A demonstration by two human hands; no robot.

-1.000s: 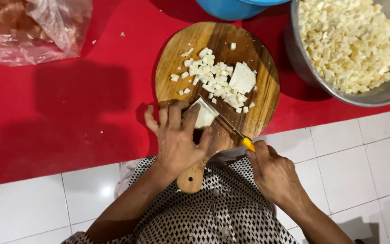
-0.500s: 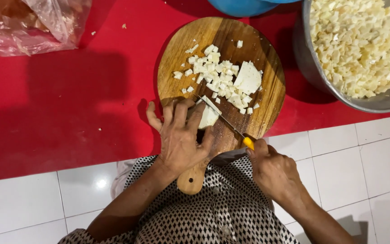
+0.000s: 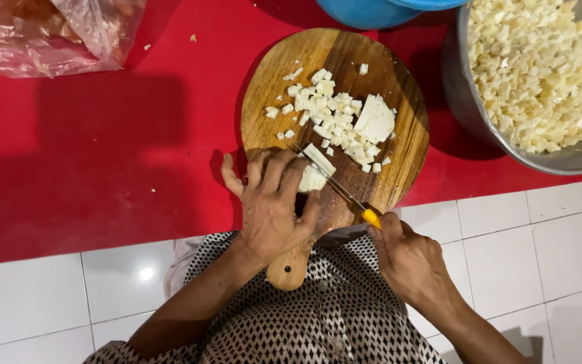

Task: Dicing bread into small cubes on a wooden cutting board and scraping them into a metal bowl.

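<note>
Person wearing black garment [image 3: 331,317] patterned with small white diamond dots, showing behind fingers, toward body. Forearms showing bare, no sleeves. Left hand [image 3: 272,209] and right hand [image 3: 409,259] wearing nothing.

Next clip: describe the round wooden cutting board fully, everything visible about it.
The cutting board is round, brown wood with visible grain and a short handle with a hole pointing toward the person. It lies flat on the red surface, its handle overhanging the edge. Small white cubes and a larger white slab sit on it. The left hand presses a white piece on it; the right hand holds a yellow-handled knife across it.
</note>
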